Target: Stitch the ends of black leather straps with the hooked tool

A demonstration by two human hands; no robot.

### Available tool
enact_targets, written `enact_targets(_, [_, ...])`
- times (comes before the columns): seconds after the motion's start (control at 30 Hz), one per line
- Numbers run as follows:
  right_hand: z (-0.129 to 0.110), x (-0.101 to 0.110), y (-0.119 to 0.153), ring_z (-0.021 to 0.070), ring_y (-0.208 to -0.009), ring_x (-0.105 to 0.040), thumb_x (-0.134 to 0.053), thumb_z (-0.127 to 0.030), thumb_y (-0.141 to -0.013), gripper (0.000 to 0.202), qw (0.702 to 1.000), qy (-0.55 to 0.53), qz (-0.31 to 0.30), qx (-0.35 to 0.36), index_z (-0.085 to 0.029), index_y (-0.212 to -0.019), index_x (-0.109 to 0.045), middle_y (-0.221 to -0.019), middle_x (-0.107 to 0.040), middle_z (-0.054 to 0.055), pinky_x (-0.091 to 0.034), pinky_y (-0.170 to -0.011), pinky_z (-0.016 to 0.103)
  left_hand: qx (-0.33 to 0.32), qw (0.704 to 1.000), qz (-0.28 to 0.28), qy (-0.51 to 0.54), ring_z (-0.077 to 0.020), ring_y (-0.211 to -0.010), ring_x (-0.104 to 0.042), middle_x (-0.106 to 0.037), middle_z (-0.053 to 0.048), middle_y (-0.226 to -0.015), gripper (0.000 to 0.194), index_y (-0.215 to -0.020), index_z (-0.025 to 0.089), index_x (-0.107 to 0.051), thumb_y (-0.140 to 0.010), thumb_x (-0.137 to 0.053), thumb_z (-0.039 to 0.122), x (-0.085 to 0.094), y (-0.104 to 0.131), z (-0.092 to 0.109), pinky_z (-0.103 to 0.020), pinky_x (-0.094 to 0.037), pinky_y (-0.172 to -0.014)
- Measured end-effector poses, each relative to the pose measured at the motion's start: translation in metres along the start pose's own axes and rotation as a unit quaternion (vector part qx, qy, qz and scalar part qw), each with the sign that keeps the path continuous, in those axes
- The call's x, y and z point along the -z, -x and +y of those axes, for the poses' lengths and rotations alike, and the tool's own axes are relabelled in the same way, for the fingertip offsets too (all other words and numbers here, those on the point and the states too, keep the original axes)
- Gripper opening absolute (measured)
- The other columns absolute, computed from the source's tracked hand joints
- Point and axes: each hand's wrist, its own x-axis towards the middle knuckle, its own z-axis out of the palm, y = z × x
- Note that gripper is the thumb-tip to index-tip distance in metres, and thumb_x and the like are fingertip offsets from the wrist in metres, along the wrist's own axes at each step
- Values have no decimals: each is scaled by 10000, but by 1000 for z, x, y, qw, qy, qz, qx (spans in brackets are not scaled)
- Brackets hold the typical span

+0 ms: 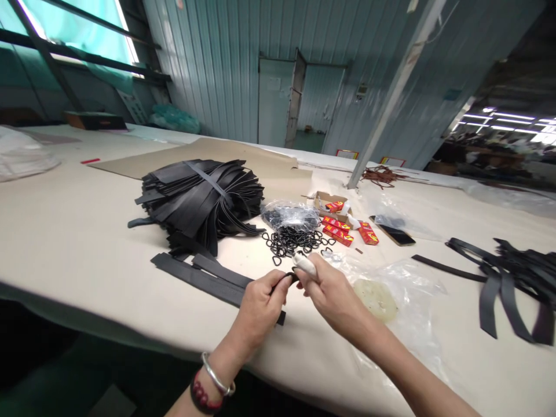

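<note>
Close to the table's front edge, my left hand (pixel 260 301) is closed in a pinch on a black strap (pixel 292 276). My right hand (pixel 328 289), its finger covered by a white wrap (pixel 304 265), pinches at the strap's other side. The strap is bent between my fingertips; whether a ring sits in the fold I cannot make out. Just beyond lies a pile of black metal rings (pixel 291 240), with a clear plastic bag (pixel 291 214) behind it. Flat black strips (pixel 200 281) lie to the left, partly behind my left hand.
A big tied bundle of black strips (pixel 195 197) stands at left. Red small boxes (pixel 339 233), an open carton (pixel 324 200) and a phone (pixel 393 231) lie beyond my right hand. A yellowish disc (pixel 376 299) rests on plastic film. More black straps (pixel 516 284) lie far right; a post (pixel 391 98) rises behind.
</note>
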Motion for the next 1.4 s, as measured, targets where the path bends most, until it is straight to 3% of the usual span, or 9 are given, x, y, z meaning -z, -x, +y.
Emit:
enact_targets(0.3, [-6, -4, 57, 162, -646, -553, -362, -137, -886, 125, 966, 99, 174, 166, -188, -933, -466, -764, -548, 44, -451, -593, 251, -26, 997, 7, 65, -127, -532, -411, -432, 34, -554, 263, -583, 204, -436, -842, -435, 247, -20, 34, 31, -244, -317, -530])
enact_targets(0.5, [-6, 4, 79, 139, -626, -602, -400, -95, -858, 189, 957, 82, 207, 189, -202, -1001, -464, -757, -598, 23, -488, -580, 215, -5, 992, -25, 126, -122, -537, -418, -408, 43, -536, 269, -626, 191, -485, -866, -424, 296, -26, 50, 45, -224, -354, -555])
enact_targets(0.63, [-7, 6, 95, 188, -814, -646, -380, -109, -877, 257, 938, 109, 220, 246, -164, -1123, -433, -1027, -614, 142, -530, -669, 263, -2, 990, -35, 136, -121, -546, -410, -409, 39, -577, 242, -691, 185, -499, -876, -409, 313, -32, 58, 49, -221, -353, -542])
enact_targets(0.93, [1, -2, 129, 129, -535, -584, -519, -326, -867, 153, 965, -186, 171, -68, -192, -936, -549, -653, -579, -13, -516, -545, 220, -18, 994, -69, 79, -151, -646, -495, -520, 5, -672, 234, -743, 203, -515, -905, -358, 266, -56, 89, 46, -256, -409, -637])
enact_targets(1.07, [12, -5, 147, 143, -637, -606, -489, -216, -876, 84, 972, -104, 211, -7, -202, -915, -562, -737, -602, 13, -516, -620, 241, -20, 999, 31, 17, -242, -946, -479, -558, -76, -935, 125, -894, 195, -556, -828, -493, 282, -60, 107, 40, -390, -346, -892])
enact_targets(1.17, [21, -7, 161, 185, -853, -619, -457, -81, -854, 279, 964, -19, 235, 122, -217, -1088, -525, -942, -618, 73, -524, -746, 301, 97, 993, 43, 44, -226, -808, -516, -561, -53, -787, 203, -810, 181, -562, -843, -493, 370, -58, 122, 38, -370, -398, -794])
enact_targets(1.27, [23, -11, 173, 207, -954, -599, -437, -43, -846, 367, 958, 51, 178, 217, -197, -1175, -488, -1021, -614, 119, -532, -771, 323, 297, 911, -58, 281, -179, -668, -569, -614, -37, -678, 338, -805, 151, -606, -857, -466, 454, -56, 131, 37, -289, -447, -655])
enact_targets(1.33, [21, -16, 179, 211, -943, -602, -444, -49, -849, 311, 955, 79, 133, 253, -163, -1128, -521, -1004, -623, 136, -537, -761, 312, 355, 838, -66, 409, -176, -726, -604, -673, -75, -773, 329, -864, 117, -641, -844, -520, 423, -55, 132, 36, -272, -463, -693])
enact_targets(1.4, [19, -23, 184, 208, -912, -603, -448, -41, -846, 250, 958, 81, 115, 248, -155, -1038, -560, -960, -629, 129, -537, -746, 297, 365, 811, -48, 455, -169, -760, -611, -691, -101, -842, 269, -857, 92, -665, -817, -590, 347, -54, 131, 33, -260, -463, -734])
